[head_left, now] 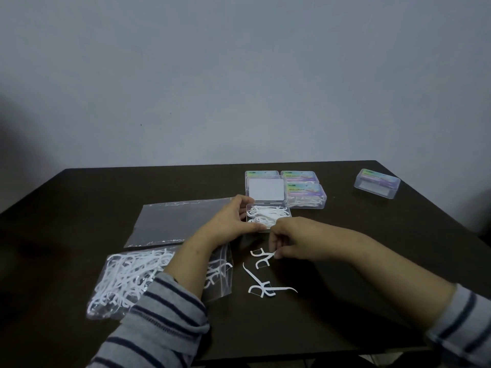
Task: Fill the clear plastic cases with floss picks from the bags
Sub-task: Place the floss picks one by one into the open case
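Pinching: your right hand grips floss picks beside the open case.
Left hand: curled on case edge.
Labels: unreadable.

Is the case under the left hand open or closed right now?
Open: the case has its lid swung back, with floss picks exposed inside.

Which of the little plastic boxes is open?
The open case between the hands, its lid flipped up behind it and floss picks showing inside. The left hand holds it. The closed cases have labelled lids on.
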